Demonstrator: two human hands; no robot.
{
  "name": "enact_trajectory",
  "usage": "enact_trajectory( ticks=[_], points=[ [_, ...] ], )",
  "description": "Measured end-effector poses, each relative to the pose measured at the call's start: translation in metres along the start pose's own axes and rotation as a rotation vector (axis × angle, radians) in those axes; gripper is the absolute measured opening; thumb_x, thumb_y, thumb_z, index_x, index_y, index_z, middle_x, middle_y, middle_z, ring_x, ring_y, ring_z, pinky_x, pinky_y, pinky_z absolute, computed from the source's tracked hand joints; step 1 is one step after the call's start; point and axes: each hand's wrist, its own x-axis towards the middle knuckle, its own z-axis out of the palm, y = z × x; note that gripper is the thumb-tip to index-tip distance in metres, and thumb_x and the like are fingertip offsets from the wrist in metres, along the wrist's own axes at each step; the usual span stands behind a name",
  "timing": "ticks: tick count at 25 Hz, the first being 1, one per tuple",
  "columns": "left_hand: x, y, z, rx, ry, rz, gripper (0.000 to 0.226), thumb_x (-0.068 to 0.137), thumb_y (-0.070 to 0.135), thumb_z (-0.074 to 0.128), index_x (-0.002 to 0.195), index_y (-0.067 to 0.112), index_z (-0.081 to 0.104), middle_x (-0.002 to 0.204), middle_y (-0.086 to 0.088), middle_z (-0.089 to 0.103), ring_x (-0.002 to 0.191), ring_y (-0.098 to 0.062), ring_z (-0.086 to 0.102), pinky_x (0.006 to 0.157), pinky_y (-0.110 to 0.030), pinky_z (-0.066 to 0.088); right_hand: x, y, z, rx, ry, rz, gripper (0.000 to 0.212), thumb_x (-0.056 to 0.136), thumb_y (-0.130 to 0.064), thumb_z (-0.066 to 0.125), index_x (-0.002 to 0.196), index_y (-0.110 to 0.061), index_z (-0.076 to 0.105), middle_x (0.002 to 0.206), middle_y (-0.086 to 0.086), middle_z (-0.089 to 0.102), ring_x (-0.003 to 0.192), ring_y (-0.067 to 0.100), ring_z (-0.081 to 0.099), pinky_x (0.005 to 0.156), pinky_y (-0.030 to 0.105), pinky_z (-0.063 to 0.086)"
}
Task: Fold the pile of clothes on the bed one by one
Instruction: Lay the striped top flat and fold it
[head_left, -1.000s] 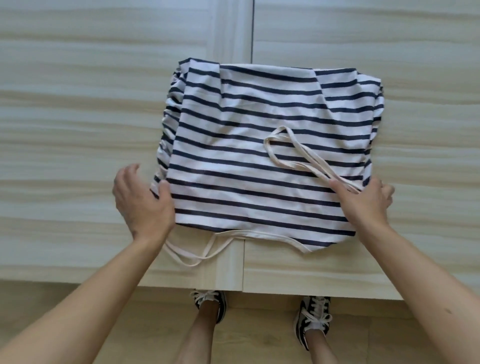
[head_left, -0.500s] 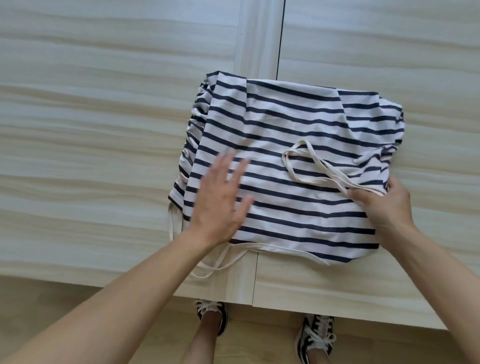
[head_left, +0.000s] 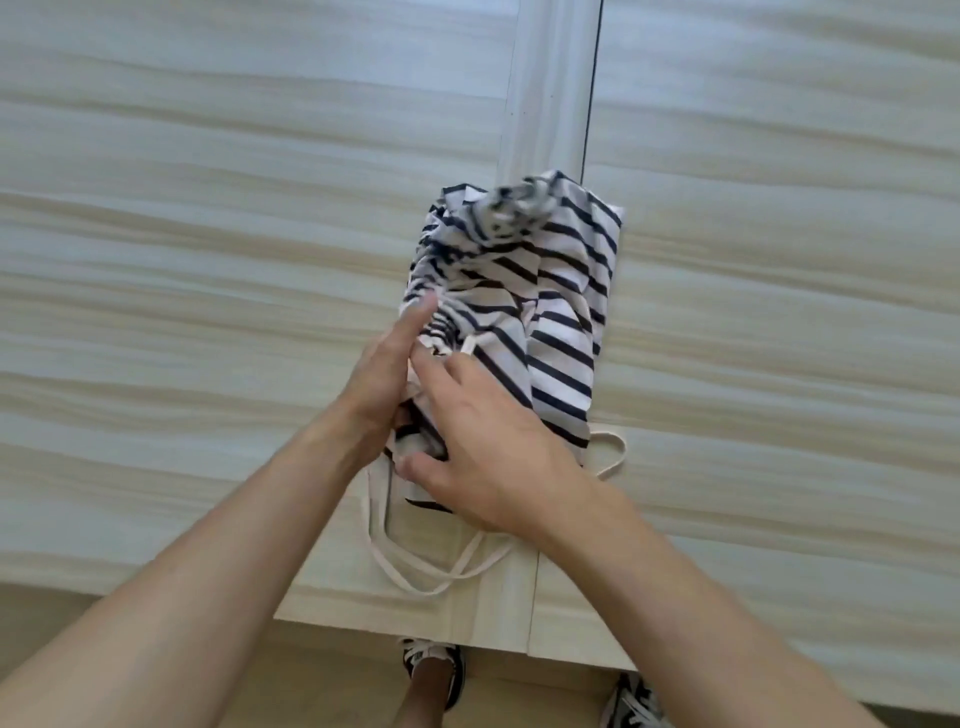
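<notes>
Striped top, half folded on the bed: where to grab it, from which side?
I'd pinch the striped top at its right edge, near corner, coming from the right. That panel lies flat and straight; the far end is bunched, and the cream straps are loose loops.

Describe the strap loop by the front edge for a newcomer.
On the pale wood-grain surface, find the navy-and-white striped garment bunched mid-frame. Below the right hand, a long cream fabric strap loop trails toward the front edge; the other loop, right of the garment, is smaller.

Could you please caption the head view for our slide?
Left hand and right hand fold a striped garment on a pale wood-grain surface, cream straps loose.
</notes>
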Motion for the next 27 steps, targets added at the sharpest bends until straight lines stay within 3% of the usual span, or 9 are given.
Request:
enact_trajectory(
  ticks=[3,7,10,13,18,20,22,25,27],
  points=[
    [0.013,-0.023,-0.027,0.406,0.224,0.028,0.054,0.070,0.052,0.083,0.113,0.020,0.071,0.100,0.005,0.078,0.096,-0.018,0.074,0.078,-0.031,0.055,-0.003,0.038,0.004,0.069,0.114,0.102,0.073,0.092,-0.033,0.065,0.155,-0.024,0.029,0.144,0.001,0.043,0.131,0.021,0.046,0.107,0.040,0.042],
    [0.027,-0.037,-0.023,0.684,0.384,0.089,0.043,0.079,0.033,0.079,0.116,0.016,0.065,0.108,-0.002,0.071,0.099,-0.023,0.067,0.084,-0.033,0.052,0.021,0.106,-0.028,0.162,0.402,0.415,0.057,0.090,-0.030,0.068,0.142,-0.018,0.047,0.136,0.006,0.052,0.122,0.022,0.055,0.105,0.042,0.046],
    [0.026,-0.040,-0.023,0.799,0.385,0.117,0.032,0.088,0.018,0.066,0.119,0.014,0.060,0.113,-0.007,0.068,0.100,-0.027,0.061,0.079,-0.033,0.044,0.030,0.131,-0.032,0.405,0.375,0.696,0.063,0.090,-0.038,0.070,0.143,-0.017,0.042,0.132,0.007,0.057,0.118,0.025,0.057,0.103,0.048,0.048],
    [0.021,-0.041,-0.029,1.100,0.403,0.190,0.045,0.082,0.027,0.066,0.124,0.016,0.051,0.117,-0.007,0.062,0.104,-0.031,0.057,0.085,-0.041,0.048,0.028,0.135,-0.015,0.482,0.367,0.755,0.065,0.086,-0.044,0.072,0.139,-0.017,0.044,0.117,0.003,0.060,0.109,0.024,0.060,0.100,0.048,0.050],
    [0.068,0.020,-0.029,0.668,0.396,0.092,0.071,0.087,0.047,0.070,0.143,0.012,0.042,0.136,-0.006,0.052,0.123,-0.024,0.054,0.106,-0.044,0.048,0.091,0.145,-0.065,0.709,0.553,0.706,0.065,0.078,-0.035,0.082,0.130,-0.013,0.049,0.118,0.003,0.061,0.105,0.022,0.063,0.093,0.041,0.055],
    [0.092,0.047,-0.016,0.519,0.317,0.007,0.074,0.083,0.048,0.077,0.138,0.009,0.046,0.126,-0.004,0.059,0.109,-0.020,0.061,0.088,-0.037,0.055,0.116,0.145,-0.083,0.808,0.448,0.681,0.042,0.078,-0.019,0.084,0.111,-0.011,0.060,0.106,0.002,0.067,0.092,0.016,0.066,0.076,0.032,0.058],
    [0.107,0.064,-0.007,0.468,0.239,-0.070,0.065,0.076,0.043,0.086,0.122,0.008,0.057,0.106,-0.002,0.067,0.085,-0.014,0.064,0.062,-0.029,0.052,0.132,0.143,-0.090,0.791,0.329,0.703,0.039,0.076,-0.011,0.084,0.111,-0.011,0.065,0.104,0.002,0.070,0.086,0.016,0.065,0.065,0.029,0.054],
    [0.115,0.074,-0.005,0.486,0.033,-0.185,0.048,0.078,0.021,0.083,0.122,0.008,0.068,0.104,-0.005,0.076,0.078,-0.019,0.070,0.070,-0.034,0.061,0.134,0.137,-0.096,0.808,0.341,0.657,0.035,0.082,-0.005,0.074,0.116,-0.008,0.065,0.103,0.004,0.070,0.095,0.022,0.067,0.076,0.034,0.055],
    [0.112,0.079,-0.009,0.457,-0.008,-0.083,0.049,0.075,0.004,0.078,0.123,0.008,0.068,0.107,-0.009,0.076,0.085,-0.024,0.073,0.079,-0.038,0.062,0.124,0.133,-0.103,1.000,0.348,0.564,0.037,0.086,-0.002,0.064,0.123,-0.003,0.063,0.112,0.012,0.074,0.106,0.033,0.071,0.085,0.042,0.060]
  ],
)
